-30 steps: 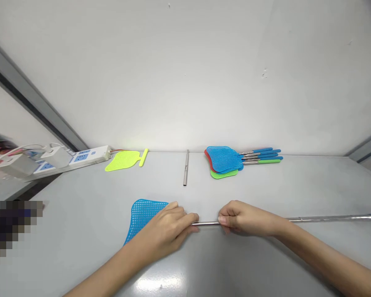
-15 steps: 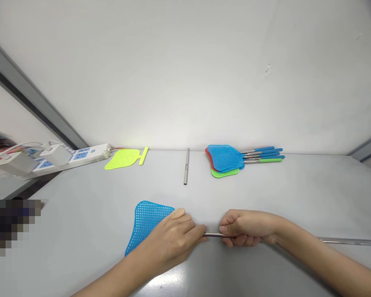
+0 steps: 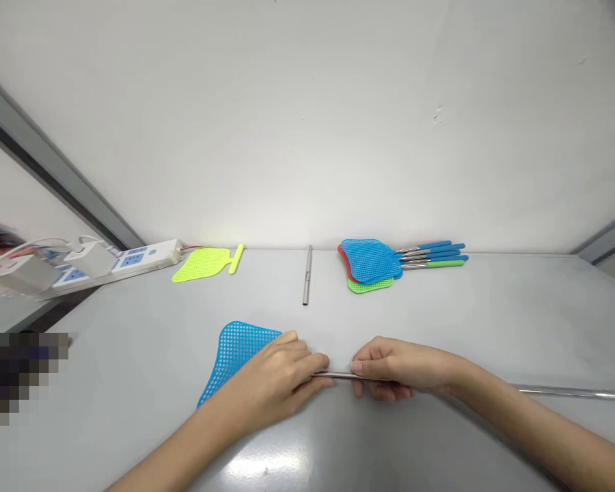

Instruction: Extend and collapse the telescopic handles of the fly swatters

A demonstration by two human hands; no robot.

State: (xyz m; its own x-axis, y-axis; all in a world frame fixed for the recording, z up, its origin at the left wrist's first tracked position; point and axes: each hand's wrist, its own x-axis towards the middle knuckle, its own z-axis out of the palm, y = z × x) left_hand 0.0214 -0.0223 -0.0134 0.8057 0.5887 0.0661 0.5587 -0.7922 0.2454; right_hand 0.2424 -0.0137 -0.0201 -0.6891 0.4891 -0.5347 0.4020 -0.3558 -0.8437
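Observation:
A blue fly swatter head (image 3: 240, 352) with a mesh of small holes lies low at left centre, partly behind my left hand (image 3: 287, 374). That hand is closed round the swatter's neck, which its fingers hide. From there a thin metal rod (image 3: 338, 374) runs rightward into my right hand (image 3: 397, 369). The thumb and fingers of my right hand close on the rod. Past my right forearm a shiny metal tube (image 3: 574, 392) reaches the right edge; the forearm hides whether it joins the rod.
At the back right lies a stack of fly swatters (image 3: 372, 260) in blue, red and green. A short metal tube (image 3: 307, 277) lies at back centre. Left of it are a yellow-green swatter head (image 3: 202, 264) and a power strip (image 3: 148, 256) with plugs. A wall (image 3: 307, 137) rises behind.
Both my hands, with the swatter and rod, have shifted slightly left and away from me. A little more rod shows between them. The view has moved slightly too.

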